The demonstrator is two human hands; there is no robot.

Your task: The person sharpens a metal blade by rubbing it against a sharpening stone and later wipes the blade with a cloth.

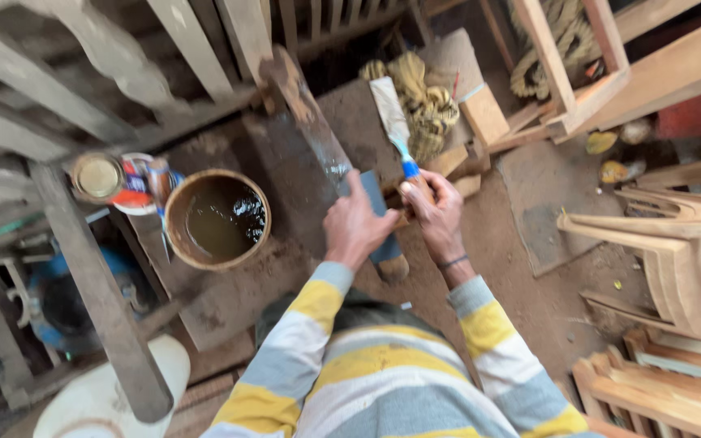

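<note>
My right hand (pixel 438 212) grips the wooden handle of a wide chisel (pixel 390 116) with a blue collar. Its pale blade points up and away from me. My left hand (pixel 355 225) is closed over a flat grey-blue block (pixel 384 243) that lies on the dark, dusty work surface (pixel 245 284). The two hands sit side by side and nearly touch. Both sleeves are striped yellow, grey and white.
A round bowl of murky brown water (pixel 217 219) stands left of my hands, with two tins (pixel 99 177) beyond it. A long wet slab (pixel 310 122) leans ahead. Coiled rope (pixel 427 105), wooden frames (pixel 578 73) and chair parts (pixel 675 259) crowd the right; a white container (pixel 115 397) sits at the lower left.
</note>
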